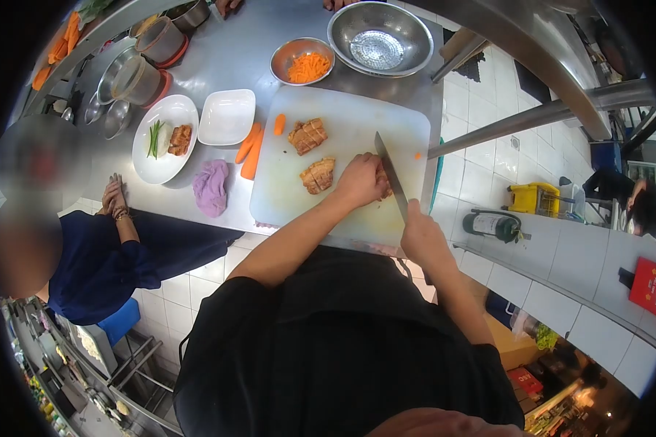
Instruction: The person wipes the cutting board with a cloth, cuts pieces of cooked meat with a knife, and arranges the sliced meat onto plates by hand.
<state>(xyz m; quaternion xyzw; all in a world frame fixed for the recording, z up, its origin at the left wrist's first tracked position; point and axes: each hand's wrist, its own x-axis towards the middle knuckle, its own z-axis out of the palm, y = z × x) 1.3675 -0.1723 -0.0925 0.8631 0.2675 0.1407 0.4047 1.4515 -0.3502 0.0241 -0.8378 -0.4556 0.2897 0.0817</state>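
On the white cutting board (277,189), my left hand (363,180) has its fingers curled over a piece of meat (384,191), mostly hidden beneath them. My right hand (423,234) grips the handle of a kitchen knife (391,171). Its blade lies right beside my left fingertips, angled up and left across the board. Two browned, sliced portions of meat, an upper one (308,136) and a lower one (318,175), rest left of my hands. A short carrot piece (280,124) sits near the board's upper left.
Left of the board are carrots (250,153), a purple cloth (211,188), a square white dish (227,116) and a plate (142,164) with food. Behind stand a bowl of cut carrot (277,71) and a large metal bowl (339,36). A person (102,255) stands at left.
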